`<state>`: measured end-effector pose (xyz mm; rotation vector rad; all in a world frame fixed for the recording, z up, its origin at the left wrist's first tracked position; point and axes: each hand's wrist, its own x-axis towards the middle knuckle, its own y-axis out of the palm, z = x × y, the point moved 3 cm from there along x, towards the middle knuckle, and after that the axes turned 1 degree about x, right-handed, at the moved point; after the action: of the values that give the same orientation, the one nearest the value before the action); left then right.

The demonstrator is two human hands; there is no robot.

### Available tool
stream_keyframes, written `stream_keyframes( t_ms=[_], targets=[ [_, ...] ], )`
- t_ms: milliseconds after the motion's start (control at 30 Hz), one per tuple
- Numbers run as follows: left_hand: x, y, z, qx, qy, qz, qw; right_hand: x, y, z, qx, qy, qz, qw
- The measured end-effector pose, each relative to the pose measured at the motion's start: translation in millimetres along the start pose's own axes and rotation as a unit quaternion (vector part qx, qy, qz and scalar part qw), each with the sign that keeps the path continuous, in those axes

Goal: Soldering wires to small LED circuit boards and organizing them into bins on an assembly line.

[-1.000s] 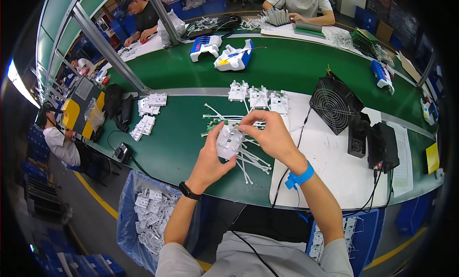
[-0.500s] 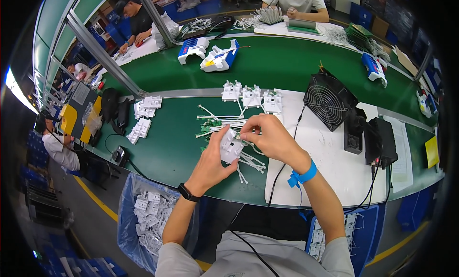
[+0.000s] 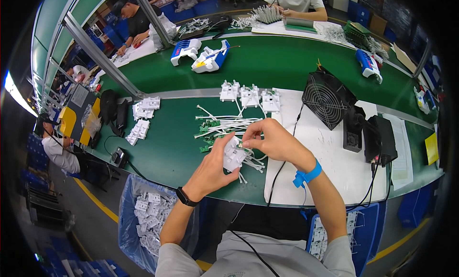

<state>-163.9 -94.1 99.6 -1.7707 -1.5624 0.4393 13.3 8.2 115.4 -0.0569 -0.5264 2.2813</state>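
My left hand (image 3: 209,169) holds a white moulded plastic part (image 3: 233,156) between thumb and fingers, tilted above the bench. At that part's upper right edge my right hand (image 3: 273,141) pinches a tiny green board, mostly hidden by the fingertips; a white lead seems to run from it. Just behind and beneath lies a heap of white cables (image 3: 229,126) with small green boards (image 3: 204,138) at their left ends. Three similar white parts with leads (image 3: 250,96) stand in a row farther back. More white parts (image 3: 138,130) lie stacked to the left.
A black fan (image 3: 326,100) and black power box (image 3: 381,141) stand on white paper at right, with cords trailing. Beyond the bench runs a green conveyor (image 3: 272,57) carrying blue-and-white housings (image 3: 210,57). Below are a lined bin of white parts (image 3: 152,219) and a blue tray (image 3: 367,229).
The blue-and-white housings have shifted left along the conveyor. Both hands stay at the white part, which has moved slightly right; my right wrist has dropped a little.
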Motion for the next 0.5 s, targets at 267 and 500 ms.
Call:
stream_keyframes(
  t_ms=[267,500],
  targets=[
    [3.1,4.7,-2.1,-0.001,0.041,-0.002,0.999,-7.3,5.2,-3.4,-0.073,-0.046,-0.069,0.994],
    [4.6,9.1,-7.4,-0.070,0.036,0.021,0.997,-10.2,-2.2,-25.7,0.125,0.060,0.063,0.988]
  ],
)
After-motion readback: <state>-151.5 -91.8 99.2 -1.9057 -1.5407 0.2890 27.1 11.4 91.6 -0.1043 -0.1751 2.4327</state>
